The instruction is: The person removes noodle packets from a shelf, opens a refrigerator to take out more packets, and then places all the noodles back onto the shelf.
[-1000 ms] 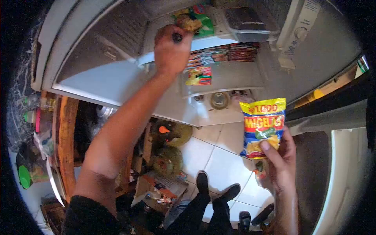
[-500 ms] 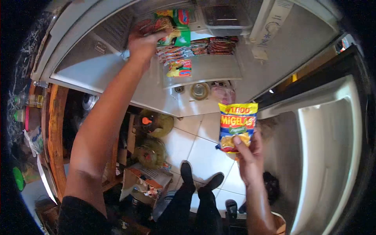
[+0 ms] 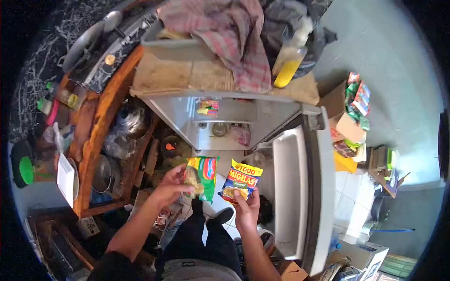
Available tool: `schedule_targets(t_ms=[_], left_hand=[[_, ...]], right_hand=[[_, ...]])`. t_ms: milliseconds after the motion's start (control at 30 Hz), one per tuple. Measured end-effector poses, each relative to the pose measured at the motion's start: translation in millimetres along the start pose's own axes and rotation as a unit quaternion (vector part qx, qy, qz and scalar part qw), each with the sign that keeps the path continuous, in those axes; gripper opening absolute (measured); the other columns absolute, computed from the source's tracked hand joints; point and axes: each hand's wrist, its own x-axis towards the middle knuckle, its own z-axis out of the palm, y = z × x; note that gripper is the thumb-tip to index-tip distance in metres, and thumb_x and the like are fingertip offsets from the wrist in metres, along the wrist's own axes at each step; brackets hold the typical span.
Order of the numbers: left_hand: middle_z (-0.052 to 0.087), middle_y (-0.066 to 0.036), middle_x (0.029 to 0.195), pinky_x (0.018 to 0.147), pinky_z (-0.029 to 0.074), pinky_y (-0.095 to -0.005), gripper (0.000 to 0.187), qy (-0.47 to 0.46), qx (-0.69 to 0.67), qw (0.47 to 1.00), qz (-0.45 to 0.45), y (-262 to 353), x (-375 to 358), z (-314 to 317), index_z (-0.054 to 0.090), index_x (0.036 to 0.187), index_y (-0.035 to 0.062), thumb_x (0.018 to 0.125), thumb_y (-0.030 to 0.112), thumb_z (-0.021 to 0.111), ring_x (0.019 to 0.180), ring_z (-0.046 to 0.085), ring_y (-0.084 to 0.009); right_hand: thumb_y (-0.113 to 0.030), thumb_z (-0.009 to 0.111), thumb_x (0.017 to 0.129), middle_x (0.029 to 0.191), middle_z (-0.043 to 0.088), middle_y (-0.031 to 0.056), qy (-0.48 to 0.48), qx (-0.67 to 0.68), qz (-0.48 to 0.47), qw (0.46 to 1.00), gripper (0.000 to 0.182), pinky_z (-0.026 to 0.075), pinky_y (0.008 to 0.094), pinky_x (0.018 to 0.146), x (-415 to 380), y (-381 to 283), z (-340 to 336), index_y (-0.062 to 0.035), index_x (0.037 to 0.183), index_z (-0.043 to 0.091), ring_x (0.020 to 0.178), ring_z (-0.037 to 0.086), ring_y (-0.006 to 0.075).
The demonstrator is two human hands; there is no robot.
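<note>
A: What do the hands hold, seen from the head camera?

B: The left hand [image 3: 169,186] is closed around a green packet [image 3: 202,171]; the right hand [image 3: 247,207] pinches a yellow packet [image 3: 242,180].

A: Where?

B: Both side by side, just in front of the open fridge [image 3: 290,187], over the floor.

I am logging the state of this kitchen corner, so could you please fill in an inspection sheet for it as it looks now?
Surface: white tiled floor below; fridge top covered with cardboard.
Job's things: green noodle packet and yellow Migelas packet, side by side, held apart.
Clutter: plaid cloth and yellow bottle on the fridge; cartons and packets to the right.
Grippers: left hand grips the green packet; right hand grips the yellow one.
Cables: nothing seen.
Surroundings: fridge door open; wooden shelf with pots.
</note>
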Motion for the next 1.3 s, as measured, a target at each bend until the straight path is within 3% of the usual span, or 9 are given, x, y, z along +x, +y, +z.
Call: schedule_targets(t_ms=[100, 367, 433, 533, 667, 833, 1000, 1133, 1300], left_hand=[[0.057, -0.008, 0.131, 0.095, 0.052, -0.0382, 0.093, 0.016, -0.017, 0.999, 0.048, 23.1, -44.8, 34.0, 0.034, 0.148, 0.0072, 0.068, -0.015, 0.074, 0.118, 0.059, -0.0236], [0.048, -0.010, 0.141, 0.106, 0.046, -0.0482, 0.098, -0.143, -0.042, 0.976, 0.158, 98.7, -74.1, 65.6, 0.028, 0.150, 0.0130, 0.068, -0.016, 0.072, 0.130, 0.051, -0.0302], [0.048, -0.010, 0.141, 0.107, 0.045, -0.0489, 0.090, -0.189, 0.002, 0.966, 0.178, 119.6, -81.0, 77.0, 0.029, 0.149, 0.0129, 0.073, -0.011, 0.071, 0.131, 0.049, -0.0306], [0.048, -0.011, 0.140, 0.107, 0.043, -0.0478, 0.069, -0.199, -0.112, 0.965, 0.131, 140.0, -86.0, 92.4, 0.032, 0.146, 0.0136, 0.086, -0.001, 0.063, 0.131, 0.049, -0.0298], [0.050, -0.011, 0.137, 0.105, 0.046, -0.0447, 0.067, -0.176, -0.043, 0.966, 0.183, 147.9, -76.5, 108.2, 0.032, 0.145, 0.0137, 0.088, -0.002, 0.063, 0.127, 0.052, -0.0266], [0.055, -0.011, 0.130, 0.103, 0.046, -0.0393, 0.072, -0.172, 0.018, 0.968, 0.180, 154.5, -70.1, 125.5, 0.036, 0.141, 0.0103, 0.081, -0.007, 0.071, 0.122, 0.055, -0.0229], [0.059, -0.007, 0.124, 0.101, 0.048, -0.0372, 0.069, -0.216, 0.052, 0.957, 0.188, 152.7, -65.3, 143.8, 0.043, 0.133, 0.0077, 0.075, -0.009, 0.077, 0.116, 0.059, -0.0197], [0.059, -0.007, 0.121, 0.100, 0.049, -0.0363, 0.067, -0.229, 0.068, 0.952, 0.190, 147.0, -59.6, 157.1, 0.044, 0.132, 0.0070, 0.075, -0.009, 0.077, 0.114, 0.060, -0.0187], [0.059, -0.007, 0.120, 0.099, 0.051, -0.0357, 0.066, -0.241, 0.075, 0.953, 0.170, 139.8, -63.7, 182.4, 0.045, 0.131, 0.0063, 0.075, -0.010, 0.076, 0.112, 0.061, -0.0186]], right_hand=[[-0.002, 0.072, 0.087, 0.117, 0.065, 0.0100, -0.041, -0.009, -0.027, 0.999, 0.045, 0.053, 0.0356, 0.094, -19.0, -38.8, 24.1, -0.0030, 0.127, 0.051, 0.107, 0.064, 0.0198], [-0.010, 0.073, 0.090, 0.123, 0.062, 0.0071, -0.126, -0.044, -0.109, 0.985, 0.049, 0.050, 0.0356, 0.100, -65.5, -121.7, 74.5, -0.0046, 0.132, 0.049, 0.114, 0.060, 0.0174], [-0.013, 0.073, 0.090, 0.123, 0.062, 0.0067, -0.112, -0.038, -0.126, 0.985, 0.049, 0.048, 0.0352, 0.101, -81.1, -142.9, 81.3, -0.0051, 0.132, 0.049, 0.114, 0.060, 0.0168], [-0.016, 0.073, 0.091, 0.123, 0.062, 0.0065, -0.117, -0.056, -0.144, 0.981, 0.048, 0.047, 0.0351, 0.102, -99.8, -157.8, 79.9, -0.0048, 0.131, 0.049, 0.114, 0.059, 0.0159], [-0.017, 0.075, 0.090, 0.122, 0.064, 0.0066, -0.129, -0.116, -0.158, 0.972, 0.049, 0.049, 0.0337, 0.100, -130.3, -179.7, 75.0, -0.0033, 0.130, 0.050, 0.112, 0.061, 0.0152], [-0.016, 0.075, 0.090, 0.117, 0.067, 0.0073, -0.140, -0.205, -0.150, 0.957, 0.043, 0.050, 0.0333, 0.099, -159.6, -198.5, 65.6, -0.0008, 0.125, 0.055, 0.107, 0.064, 0.0147], [-0.016, 0.074, 0.090, 0.115, 0.068, 0.0077, -0.074, -0.154, -0.236, 0.957, 0.042, 0.050, 0.0324, 0.096, -165.2, -188.9, 60.1, 0.0000, 0.124, 0.057, 0.105, 0.064, 0.0141], [-0.011, 0.074, 0.089, 0.112, 0.068, 0.0072, -0.051, -0.077, -0.295, 0.951, 0.039, 0.051, 0.0320, 0.094, -161.0, -194.0, 53.8, 0.0006, 0.122, 0.057, 0.103, 0.065, 0.0150], [-0.015, 0.078, 0.084, 0.116, 0.066, 0.0087, -0.065, -0.143, -0.294, 0.943, 0.049, 0.049, 0.0319, 0.096, -161.2, -196.1, 58.1, -0.0001, 0.124, 0.055, 0.108, 0.063, 0.0157]])
